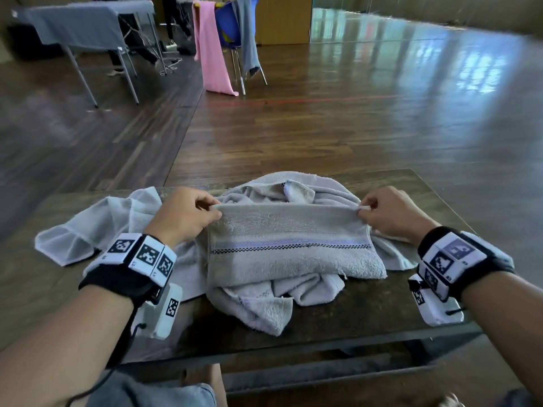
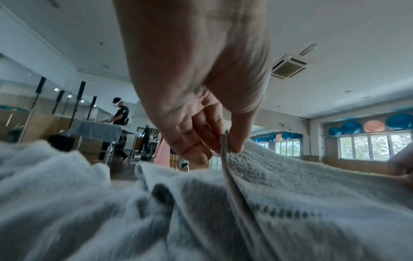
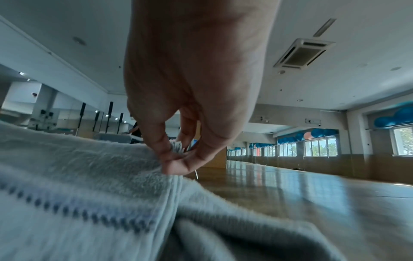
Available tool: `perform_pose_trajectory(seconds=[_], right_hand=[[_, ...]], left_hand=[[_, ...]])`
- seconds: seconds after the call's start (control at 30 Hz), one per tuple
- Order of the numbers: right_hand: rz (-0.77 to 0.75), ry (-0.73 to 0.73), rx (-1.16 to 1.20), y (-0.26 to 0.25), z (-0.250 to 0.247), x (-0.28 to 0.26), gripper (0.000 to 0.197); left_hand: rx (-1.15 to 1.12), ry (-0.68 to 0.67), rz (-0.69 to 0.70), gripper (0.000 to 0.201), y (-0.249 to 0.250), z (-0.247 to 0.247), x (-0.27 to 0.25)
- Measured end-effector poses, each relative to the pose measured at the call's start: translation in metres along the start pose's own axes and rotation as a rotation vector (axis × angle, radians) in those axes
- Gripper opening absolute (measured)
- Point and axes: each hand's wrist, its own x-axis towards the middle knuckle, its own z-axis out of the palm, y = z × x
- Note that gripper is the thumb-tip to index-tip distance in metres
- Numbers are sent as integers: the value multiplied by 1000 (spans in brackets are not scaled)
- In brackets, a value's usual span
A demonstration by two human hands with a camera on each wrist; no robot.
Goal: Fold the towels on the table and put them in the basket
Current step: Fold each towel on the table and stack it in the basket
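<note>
A grey towel with a dark checked stripe (image 1: 291, 245) lies stretched flat on top of a heap of crumpled grey towels (image 1: 264, 301) on the dark table (image 1: 338, 327). My left hand (image 1: 216, 210) pinches its far left corner between thumb and fingers, also seen in the left wrist view (image 2: 225, 146). My right hand (image 1: 361, 211) pinches the far right corner, and the right wrist view (image 3: 176, 153) shows that pinch too. The towel's far edge is pulled taut between both hands. No basket is in view.
A thin white cloth (image 1: 97, 227) lies spread at the table's left end. Beyond the table is open wooden floor (image 1: 352, 127). Far back stand a chair draped with a pink towel (image 1: 210, 48) and a grey one, and a covered table (image 1: 85, 24).
</note>
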Motion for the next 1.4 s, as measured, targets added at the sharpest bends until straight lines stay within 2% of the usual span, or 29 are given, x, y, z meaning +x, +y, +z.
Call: perform_pose_trajectory(seconds=[0.1,0.17,0.33,0.4,0.47,0.53,0.63,0.67,0.7,0.8,0.87,1.03,1.23,1.4], right_hand=[[10,-1,46,-5,-33,-8,17],[17,63,122,-9,-59,-15,16],[-62,438,255,-18,-113,-41,5],[-108,605,232,-16,-113,-62,7],[-140,661,199,-4,-96,-90,8],[-114,544,149,15,-69,-117,8],[34,151,67,48,-27,-150,12],[90,66,67,57,-14,-158,18],[135,49,85,64,-3,-165,22],[210,213,137,70,16,-172,22],[233,229,130,67,19,-167,25],[306,190,122,59,13,-158,26],[387,159,228,60,4,-156,27],[377,133,226,63,2,-160,29]], left_hand=[[27,30,58,7,19,-17,-1],[31,68,106,8,38,-31,-2],[-20,215,284,13,90,-65,-13],[-65,257,371,13,98,-66,-27],[-110,222,396,15,92,-52,-46],[-117,101,307,20,72,-27,-67],[-29,-208,54,28,38,15,-95],[-27,-253,-12,33,31,28,-101],[-41,-243,-61,35,24,39,-106],[-15,-60,-141,33,22,59,-110],[37,3,-167,39,25,63,-109],[140,-77,-231,54,36,67,-110],[137,-86,-311,37,33,67,-105],[44,-13,-333,49,33,54,-100]])
